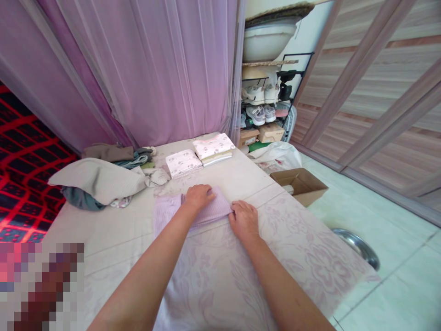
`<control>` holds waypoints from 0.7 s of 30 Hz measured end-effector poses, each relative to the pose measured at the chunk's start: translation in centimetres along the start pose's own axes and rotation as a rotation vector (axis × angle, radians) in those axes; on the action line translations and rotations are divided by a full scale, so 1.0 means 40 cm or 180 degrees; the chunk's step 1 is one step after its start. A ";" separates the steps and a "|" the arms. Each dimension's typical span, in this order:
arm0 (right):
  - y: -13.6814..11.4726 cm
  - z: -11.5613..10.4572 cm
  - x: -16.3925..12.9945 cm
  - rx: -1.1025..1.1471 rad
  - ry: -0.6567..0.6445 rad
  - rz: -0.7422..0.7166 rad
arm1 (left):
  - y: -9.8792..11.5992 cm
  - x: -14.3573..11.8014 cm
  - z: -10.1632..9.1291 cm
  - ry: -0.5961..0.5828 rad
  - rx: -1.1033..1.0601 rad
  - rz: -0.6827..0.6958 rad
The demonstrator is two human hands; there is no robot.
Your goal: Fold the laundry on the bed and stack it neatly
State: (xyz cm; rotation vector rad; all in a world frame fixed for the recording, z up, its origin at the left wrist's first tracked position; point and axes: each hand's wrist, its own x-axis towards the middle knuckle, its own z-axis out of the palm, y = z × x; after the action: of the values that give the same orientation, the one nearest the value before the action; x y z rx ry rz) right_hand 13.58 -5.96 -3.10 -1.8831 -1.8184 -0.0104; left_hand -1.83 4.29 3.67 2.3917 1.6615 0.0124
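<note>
A lilac ribbed piece of clothing (168,212), partly folded, lies on the patterned bed cover. My left hand (197,196) rests on top of its folded part, fingers bent together and closed on the cloth near the far edge. At the right end of the fold, my right hand (245,219) pinches the edge between thumb and fingers. My fingertips are partly hidden. Just beyond lie two neat piles of folded cloth: a white printed one (183,163) and a taller printed stack (214,146) with a yellowish layer below.
To the left is a loose heap of clothes with a beige garment (99,179) on top. A purple curtain (165,69) hangs behind the bed. Off the right edge are an open cardboard box (310,186), a metal basin (358,248) and a shoe rack (296,96).
</note>
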 end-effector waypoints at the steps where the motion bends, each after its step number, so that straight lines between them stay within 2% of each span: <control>1: 0.003 -0.001 0.000 0.0048 0.0023 0.0050 | 0.003 0.010 0.007 -0.0016 -0.0049 -0.0044; 5: 0.022 -0.012 -0.003 0.0233 0.0095 0.0257 | 0.005 0.027 0.030 -0.0008 -0.0228 -0.0223; 12: 0.027 -0.041 -0.017 0.0449 -0.0046 0.0026 | 0.003 0.033 0.046 0.0085 -0.0292 -0.0403; 21: 0.011 -0.049 -0.017 0.0368 0.0166 -0.0057 | 0.011 0.030 0.068 0.0255 -0.0220 -0.0505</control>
State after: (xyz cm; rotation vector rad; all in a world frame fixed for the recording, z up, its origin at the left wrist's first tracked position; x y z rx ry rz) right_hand 14.61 -7.29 -1.81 -1.7707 -1.7624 0.0381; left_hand -0.63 4.76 0.95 2.2303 1.8509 0.1385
